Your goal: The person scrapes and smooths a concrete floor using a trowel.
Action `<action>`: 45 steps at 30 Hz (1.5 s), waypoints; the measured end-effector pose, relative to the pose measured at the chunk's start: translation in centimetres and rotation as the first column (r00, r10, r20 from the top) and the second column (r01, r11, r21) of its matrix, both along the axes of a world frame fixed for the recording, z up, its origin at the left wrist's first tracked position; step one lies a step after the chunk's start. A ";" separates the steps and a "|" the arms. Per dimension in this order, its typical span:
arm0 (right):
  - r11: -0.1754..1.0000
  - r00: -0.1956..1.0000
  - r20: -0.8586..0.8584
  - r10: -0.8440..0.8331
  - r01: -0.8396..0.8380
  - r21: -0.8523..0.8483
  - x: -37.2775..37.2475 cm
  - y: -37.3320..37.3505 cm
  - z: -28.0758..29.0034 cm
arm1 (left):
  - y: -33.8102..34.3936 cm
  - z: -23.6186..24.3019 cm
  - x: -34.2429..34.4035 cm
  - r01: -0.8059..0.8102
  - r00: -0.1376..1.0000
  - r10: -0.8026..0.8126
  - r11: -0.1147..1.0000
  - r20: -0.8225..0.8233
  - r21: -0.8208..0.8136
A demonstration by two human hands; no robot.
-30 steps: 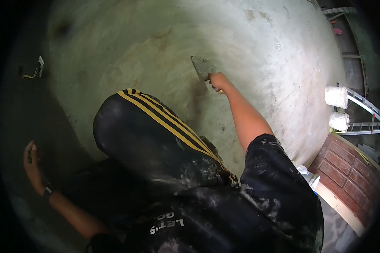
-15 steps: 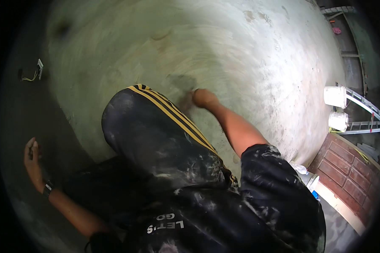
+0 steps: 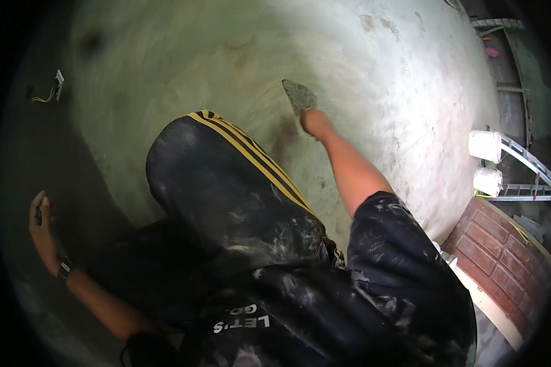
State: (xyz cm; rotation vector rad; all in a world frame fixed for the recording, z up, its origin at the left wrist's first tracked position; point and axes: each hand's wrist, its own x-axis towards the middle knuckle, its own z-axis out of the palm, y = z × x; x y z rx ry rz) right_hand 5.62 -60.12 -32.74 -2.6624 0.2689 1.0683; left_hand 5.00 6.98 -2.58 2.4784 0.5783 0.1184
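Note:
My right hand [image 3: 316, 124] is closed around a trowel whose handle is hidden in the fist. The trowel's grey pointed blade [image 3: 299, 96] lies against or just over a pale, smeared plaster surface [image 3: 373, 116]; contact is hard to judge. Far to the left, in shadow, my left hand [image 3: 42, 227] is raised with its fingers apart and loosely bent, and nothing shows in it. A dark band circles that wrist. My bent knee [image 3: 196, 171], in dark trousers with yellow stripes, sits between the two hands.
At the right stand two white buckets [image 3: 485, 146] beside a metal ladder [image 3: 528, 160]. Below them is a brown panelled door [image 3: 496, 254]. A loose electrical fitting [image 3: 59, 84] with yellowish wires sticks out of the dark area at upper left.
My right hand has moved up and slightly right with the trowel, whose blade now shows clearly instead of blurred. My left hand has shifted a little up and left.

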 end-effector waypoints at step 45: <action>0.847 0.720 0.451 -0.528 0.413 0.334 6.3 -9.7 21.6 | -6.2 5.0 0.1 0.334 0.894 -0.294 0.940 0.338 -0.065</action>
